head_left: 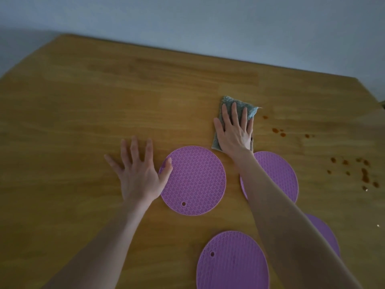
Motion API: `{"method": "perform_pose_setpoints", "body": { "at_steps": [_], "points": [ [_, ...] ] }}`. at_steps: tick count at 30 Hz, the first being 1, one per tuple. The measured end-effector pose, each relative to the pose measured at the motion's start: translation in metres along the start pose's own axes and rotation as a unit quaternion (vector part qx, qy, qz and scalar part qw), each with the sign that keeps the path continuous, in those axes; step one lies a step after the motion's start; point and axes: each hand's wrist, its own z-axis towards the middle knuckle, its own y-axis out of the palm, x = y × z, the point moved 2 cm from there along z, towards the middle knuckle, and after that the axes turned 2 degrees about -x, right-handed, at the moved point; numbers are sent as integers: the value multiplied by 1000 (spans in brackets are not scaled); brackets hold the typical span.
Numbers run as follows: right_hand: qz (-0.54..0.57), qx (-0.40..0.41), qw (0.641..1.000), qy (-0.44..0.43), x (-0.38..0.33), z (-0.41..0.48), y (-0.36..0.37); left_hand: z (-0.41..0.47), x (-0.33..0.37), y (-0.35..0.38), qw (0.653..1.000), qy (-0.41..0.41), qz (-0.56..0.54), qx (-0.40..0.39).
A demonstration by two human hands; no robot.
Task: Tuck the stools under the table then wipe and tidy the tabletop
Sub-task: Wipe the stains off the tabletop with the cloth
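My right hand [235, 130] lies flat with straight fingers on a folded grey-green cloth [251, 113], pressing it onto the wooden tabletop [104, 101]. Brown spill drops [354, 165] dot the table to the right of the cloth. My left hand [138, 170] rests spread on the wood, its thumb touching the left rim of a round purple silicone mat [195, 180]. Several more purple mats lie nearby: one under my right forearm [279, 174], one at the bottom [231, 261], and one partly hidden at the lower right [325, 232]. No stools are in sight.
The table's far edge [187, 51] meets a pale wall [208, 21]. The right corner of the table [366, 84] is in view. Bare wood stretches across the left and far side.
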Motion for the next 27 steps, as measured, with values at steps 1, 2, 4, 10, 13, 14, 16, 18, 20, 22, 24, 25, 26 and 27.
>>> {"method": "perform_pose_setpoints", "body": {
  "at_steps": [1, 2, 4, 10, 13, 14, 16, 18, 20, 22, 24, 25, 26, 27],
  "points": [
    [-2, 2, 1000, 0, 1, -1, 0, 0, 1, 0, 1000, 2, 0, -1],
    [-4, 4, 1000, 0, 1, -2, 0, 0, 1, -1, 1000, 1, 1, 0],
    [-4, 6, 1000, 4, 2, -2, 0, -1, 1, 0, 1000, 0, 0, 3],
    [-5, 13, 1000, 0, 5, 0, 2, -1, 4, -2, 1000, -4, 5, 1],
    [-9, 16, 1000, -3, 3, 0, 3, -3, 3, -1, 1000, -2, 6, 1],
    [-7, 19, 1000, -3, 4, 1, 3, -2, 4, -1, 1000, -2, 5, 3],
    [-7, 22, 1000, -3, 4, 0, 2, -2, 3, -1, 1000, -2, 5, 4],
    [-7, 20, 1000, -1, 4, 1, 1, -2, 3, 0, 1000, 1, 8, 5],
    [-7, 11, 1000, 4, 2, 2, 0, -2, 2, 1, 1000, 1, 9, 8],
    [-9, 6, 1000, 4, -1, 3, -2, -2, 1, 1, 1000, 4, 7, 11],
    [-9, 5, 1000, -13, -2, -2, -2, -2, 1, 0, 1000, 2, 3, 10],
    [-13, 6, 999, -29, -1, -6, -1, -1, 1, 0, 1000, 0, 1, 12],
    [-16, 4, 999, -43, 2, -9, -2, -1, 1, 0, 1000, -1, 1, 11],
    [-18, 1, 999, -46, 7, -12, -2, -2, 1, 1, 1000, 1, 2, 8]
  ]
}}
